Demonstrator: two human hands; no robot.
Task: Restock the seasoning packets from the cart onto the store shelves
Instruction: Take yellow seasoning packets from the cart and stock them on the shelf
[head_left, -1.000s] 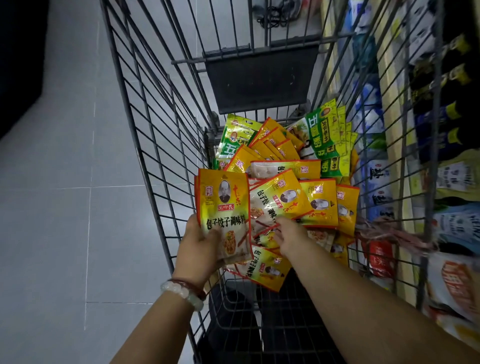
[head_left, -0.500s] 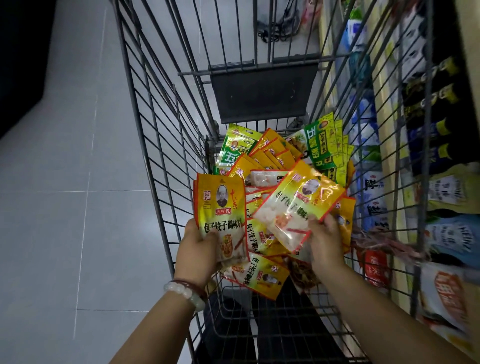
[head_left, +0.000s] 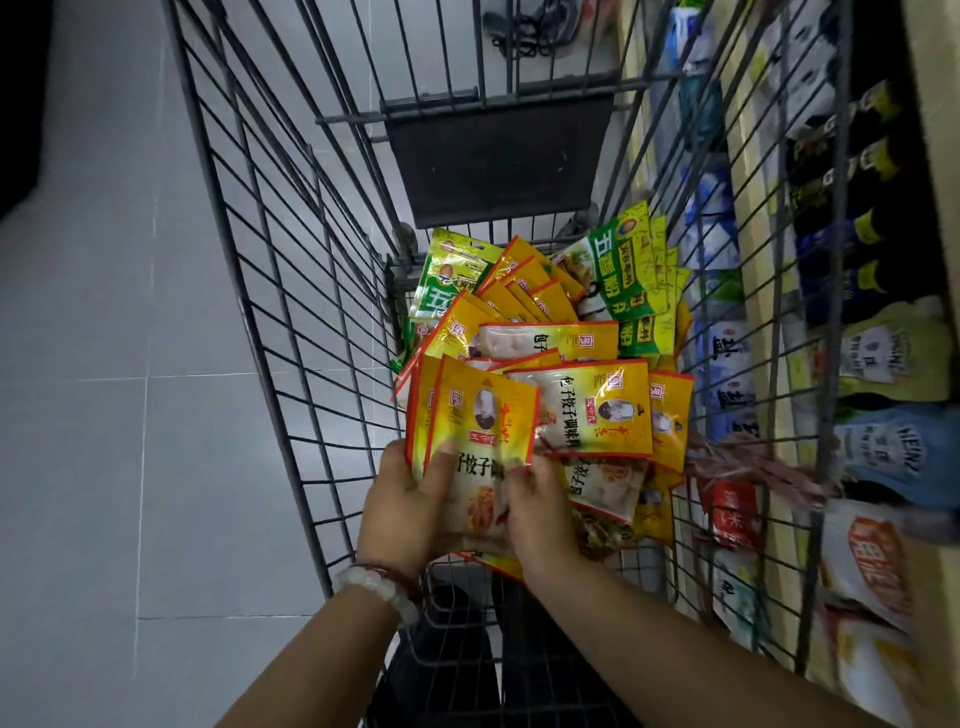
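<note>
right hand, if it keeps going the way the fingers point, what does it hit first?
The right hand points up-left into the stack of yellow packets that the left hand holds; its fingertips seem already at the stack's right edge. Depth from this one view is unclear.

— What's she got there, over the cart (head_left: 291, 291)?

— A small stack of yellow packets (head_left: 480, 431), fanned a little. Her left hand (head_left: 410, 512) holds it from below, thumb pressed on the front; the right hand (head_left: 540, 514) pinches its right edge.

— And the rest?

— More yellow packets (head_left: 597, 410) heaped in the basket just beyond her hands, green packets (head_left: 626, 275) at the far end, against the dark flap (head_left: 498, 161).

— Anything on her wrist?

— A pale bead bracelet (head_left: 376, 584), left side. The shelves (head_left: 878, 364) stand along the cart's right side, with bottles and pouches.
</note>
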